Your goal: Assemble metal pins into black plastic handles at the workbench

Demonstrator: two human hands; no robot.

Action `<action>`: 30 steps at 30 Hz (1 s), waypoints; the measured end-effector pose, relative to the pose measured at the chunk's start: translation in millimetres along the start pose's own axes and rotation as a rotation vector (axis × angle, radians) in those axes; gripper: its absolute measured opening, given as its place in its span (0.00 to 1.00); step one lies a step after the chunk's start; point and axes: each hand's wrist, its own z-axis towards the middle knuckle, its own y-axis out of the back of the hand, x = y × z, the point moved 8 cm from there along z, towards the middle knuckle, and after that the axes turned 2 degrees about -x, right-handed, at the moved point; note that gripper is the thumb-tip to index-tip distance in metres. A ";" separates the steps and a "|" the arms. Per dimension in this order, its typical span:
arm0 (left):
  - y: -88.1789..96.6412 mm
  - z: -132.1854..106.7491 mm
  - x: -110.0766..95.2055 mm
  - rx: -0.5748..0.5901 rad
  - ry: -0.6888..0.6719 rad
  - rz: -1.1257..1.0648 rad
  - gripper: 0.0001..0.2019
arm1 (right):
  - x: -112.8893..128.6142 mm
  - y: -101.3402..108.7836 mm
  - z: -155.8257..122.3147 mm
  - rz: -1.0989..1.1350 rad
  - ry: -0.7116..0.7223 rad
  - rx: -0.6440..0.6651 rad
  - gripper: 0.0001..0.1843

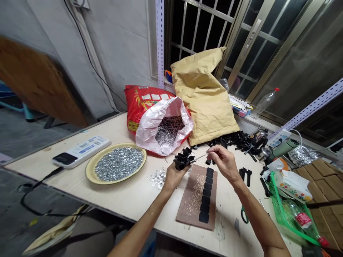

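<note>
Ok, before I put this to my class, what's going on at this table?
A person is working with both hands over a table. The left hand holds a cluster of black parts; the right hand pinches a thin metal rod that points toward them. A brown board with a row of black pads lies below. A plate of small metal pieces stands to the left, and an open red bag of metal pins behind.

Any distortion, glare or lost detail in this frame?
Head view: perforated post at right slants steeply, likely wide-angle stretch; head view: glints on metal discs; head view: black pieces in the left hand nearly merge into a dark cluster; head view: wooden board looks soft.
</note>
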 end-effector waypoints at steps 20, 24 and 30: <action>2.1 0.0 -2.1 0.023 0.051 0.117 0.11 | 1.5 -49.3 12.1 -0.182 0.213 0.103 0.06; 5.3 1.4 -0.4 0.016 0.097 0.113 0.12 | -4.7 -57.3 12.7 -0.164 0.202 0.188 0.09; 19.9 0.0 -2.9 -0.090 0.114 -0.053 0.19 | -103.4 -50.7 19.3 -0.683 -0.514 0.316 0.14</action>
